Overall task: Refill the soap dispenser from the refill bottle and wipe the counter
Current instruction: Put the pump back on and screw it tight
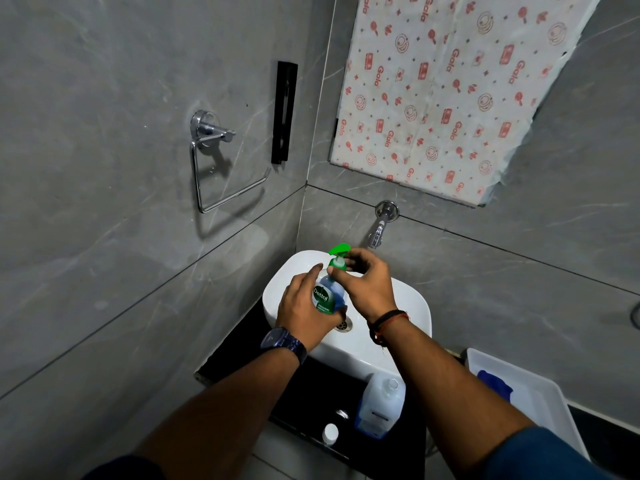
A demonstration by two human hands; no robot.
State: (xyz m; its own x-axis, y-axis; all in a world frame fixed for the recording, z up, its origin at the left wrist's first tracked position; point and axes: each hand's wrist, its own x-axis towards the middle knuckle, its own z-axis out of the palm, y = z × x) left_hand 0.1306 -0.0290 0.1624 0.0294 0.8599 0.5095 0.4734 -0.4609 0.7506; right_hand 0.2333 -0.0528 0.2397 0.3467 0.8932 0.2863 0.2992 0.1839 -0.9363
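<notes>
Over the white basin (412,306) I hold a soap dispenser (327,296) with a green label and a green pump top (338,255). My left hand (304,306) grips the dispenser's body from the left. My right hand (363,282) pinches the green collar of the pump. The clear refill bottle (382,405) stands uncapped on the black counter (311,386) in front of the basin. Its white cap (330,434) lies near the counter's front edge. A blue cloth (495,384) lies in a white tray (540,403) at the right.
A chrome tap (379,230) sticks out of the wall above the basin. A chrome towel ring (214,161) and a black bar (284,112) hang on the left wall. A patterned sheet (450,91) covers the panel above the tap.
</notes>
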